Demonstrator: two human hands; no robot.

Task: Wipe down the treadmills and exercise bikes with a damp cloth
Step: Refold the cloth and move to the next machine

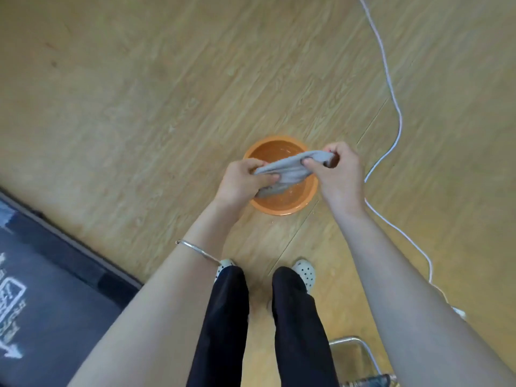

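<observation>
You have the grey cloth [290,170] bunched into a rope between both hands, held in the air directly over the orange basin [300,198] on the floor. Your left hand [243,181] is closed round its lower end, fingers curled and thumb pressed over the fabric; your right hand [339,170] pinches the upper end tight between thumb and fingers. Neither grip has any slack, and this looks like wringing.

The main risk is the water. If either grip drifts sideways past the basin rim, drips will land on the wood floor [167,93], just ahead of your white clogs [305,270], and that makes a slippery patch where you stand. A few small drops already seem to lie on the boards just below the basin.

Wring too little and the cloth will probably go to the machines soaking rather than damp, which is bad near any electronics.

To the right of your right grip a white cable [396,113] snakes across the floor, passing close beside the basin; splashes could reach it, and it could catch a foot. The dark treadmill [50,289] lies off to the left of your left arm.
</observation>
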